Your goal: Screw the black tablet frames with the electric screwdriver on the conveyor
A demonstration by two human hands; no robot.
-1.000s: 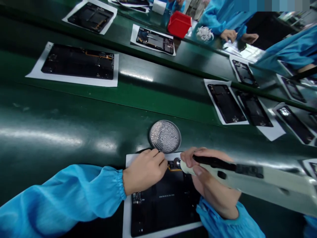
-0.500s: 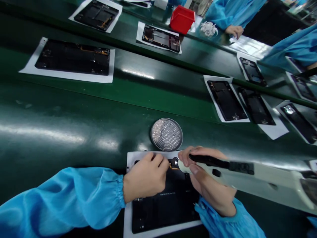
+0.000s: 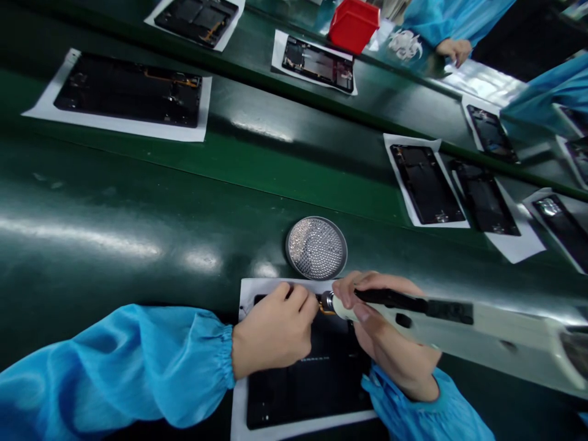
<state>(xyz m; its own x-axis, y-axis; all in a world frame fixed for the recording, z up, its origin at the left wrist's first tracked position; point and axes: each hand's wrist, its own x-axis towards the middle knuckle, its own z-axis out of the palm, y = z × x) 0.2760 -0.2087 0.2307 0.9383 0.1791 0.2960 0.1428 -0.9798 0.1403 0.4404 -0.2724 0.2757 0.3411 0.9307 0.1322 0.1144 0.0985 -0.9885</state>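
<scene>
A black open tablet body (image 3: 307,380) lies on a white sheet (image 3: 257,291) at the near edge of the green belt. My left hand (image 3: 275,334) rests curled on its upper part, fingertips pressed down beside the driver's tip. My right hand (image 3: 390,343) grips a pale electric screwdriver (image 3: 441,324), its metal tip at the tablet's top edge, close to my left fingers. Just beyond stands a round metal screw tray (image 3: 316,247).
Further tablet bodies on white sheets lie on the belt: one at far left (image 3: 128,92), two at right (image 3: 425,184). A red bin (image 3: 353,24) stands at the back. Other people in blue sleeves (image 3: 454,18) work across the line.
The view has shifted slightly; my left hand slid a little lower on the tablet. The screwdriver tip stays at the same spot on the top edge.
</scene>
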